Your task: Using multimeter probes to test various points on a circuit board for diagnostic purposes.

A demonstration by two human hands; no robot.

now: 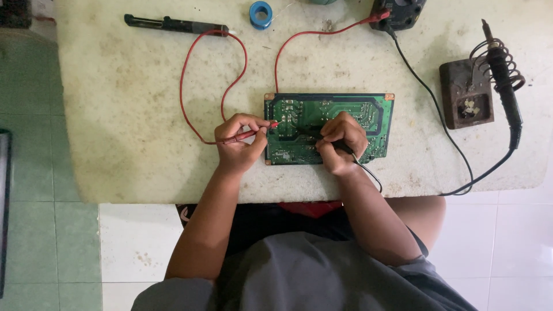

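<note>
A green circuit board [345, 109] lies solder side up on a worn white table [132, 126]. My left hand [239, 144] grips a red test probe [253, 133] by the board's left edge, its tip touching the board. Over the board's middle, my right hand [341, 141] grips a black test probe [331, 138], tip pointing left onto the board. A red lead [190, 75] loops away from the left probe across the table. A black lead [438, 109] runs from the right probe to a dark meter [400, 11] at the top edge.
A soldering iron [504, 75] rests in its coil stand on a brown base [464, 95] at the right. A dark desoldering pump [173, 24] and a blue solder spool [260, 14] lie at the back. Tiled floor [34, 173] surrounds the table.
</note>
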